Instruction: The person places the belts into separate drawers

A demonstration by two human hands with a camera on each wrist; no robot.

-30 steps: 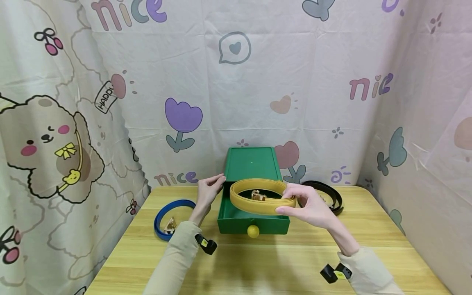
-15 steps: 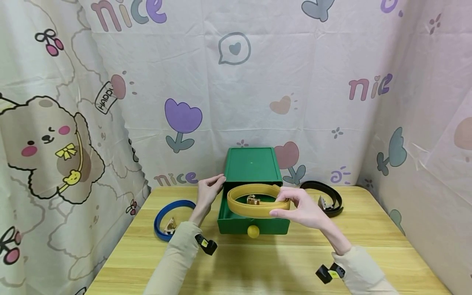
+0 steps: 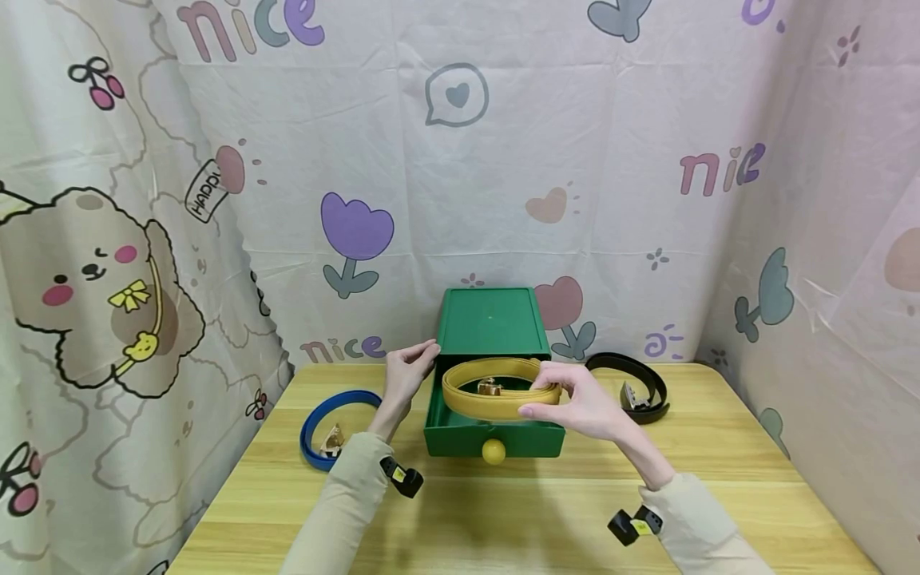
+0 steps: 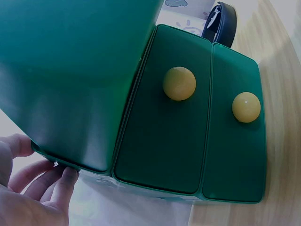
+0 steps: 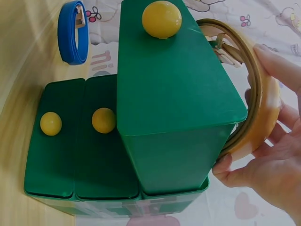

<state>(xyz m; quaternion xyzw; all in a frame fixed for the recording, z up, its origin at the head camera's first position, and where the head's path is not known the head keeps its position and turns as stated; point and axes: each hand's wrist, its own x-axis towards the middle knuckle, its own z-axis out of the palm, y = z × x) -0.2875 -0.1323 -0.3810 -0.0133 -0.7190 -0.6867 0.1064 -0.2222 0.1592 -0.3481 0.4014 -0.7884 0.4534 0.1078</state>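
Observation:
A coiled yellow belt (image 3: 470, 406) with a gold-coloured buckle is held level above the pulled-out top drawer (image 3: 460, 442) of a green drawer cabinet (image 3: 492, 321). My right hand (image 3: 578, 401) pinches the coil's right side between thumb and fingers; in the right wrist view the belt (image 5: 265, 106) overlaps the top of the drawer. At the cabinet's upper left front edge, my left hand (image 3: 406, 373) grips the rim, with thumb and fingers (image 4: 63, 188) on either side of it in the left wrist view. Part of the drawer's inside is hidden by the belt.
A coiled blue belt (image 3: 307, 431) lies left of the cabinet on the wooden table (image 3: 575, 511). On the right lies a coiled black belt (image 3: 656, 411). Two shut lower drawers with yellow knobs (image 4: 179, 84) show in the wrist views. A printed curtain (image 3: 460, 200) stands behind.
My right hand has carried the yellow belt left and slightly down, bringing it more squarely over the drawer. More of the black belt shows now. My left hand stays in place.

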